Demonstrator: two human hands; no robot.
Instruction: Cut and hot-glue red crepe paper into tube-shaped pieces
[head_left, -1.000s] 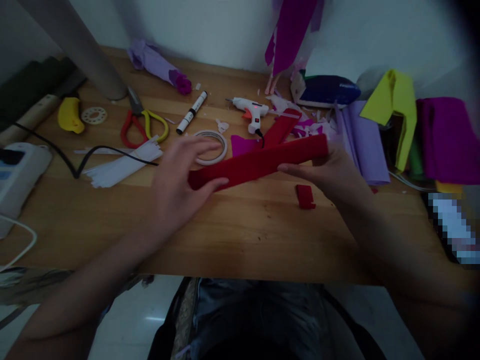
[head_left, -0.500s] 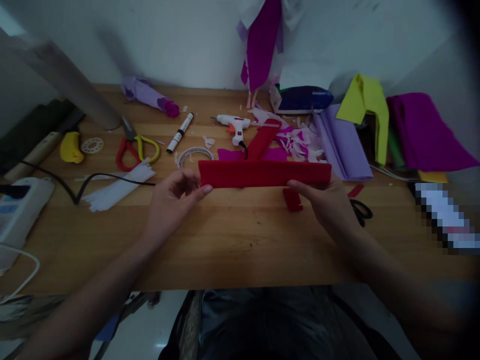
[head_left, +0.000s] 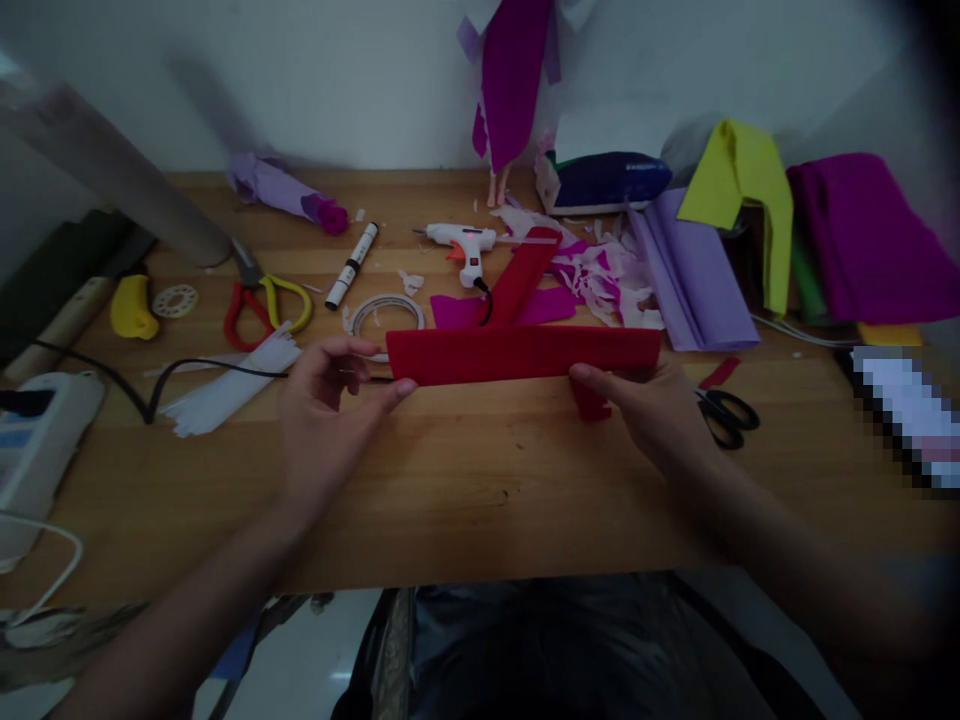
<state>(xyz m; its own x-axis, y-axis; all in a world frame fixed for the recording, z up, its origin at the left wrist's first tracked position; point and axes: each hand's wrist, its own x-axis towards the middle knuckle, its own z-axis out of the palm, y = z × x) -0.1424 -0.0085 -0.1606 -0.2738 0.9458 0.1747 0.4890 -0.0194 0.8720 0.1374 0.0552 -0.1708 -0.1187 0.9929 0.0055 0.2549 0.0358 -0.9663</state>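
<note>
Two bare hands hold a folded red paper strip (head_left: 525, 354) level just above a wooden table (head_left: 465, 500) — the left hand (head_left: 324, 415) pinches its left end between thumb and fingers. The right hand (head_left: 651, 412) grips the right end, beside black scissors (head_left: 726, 412).
</note>
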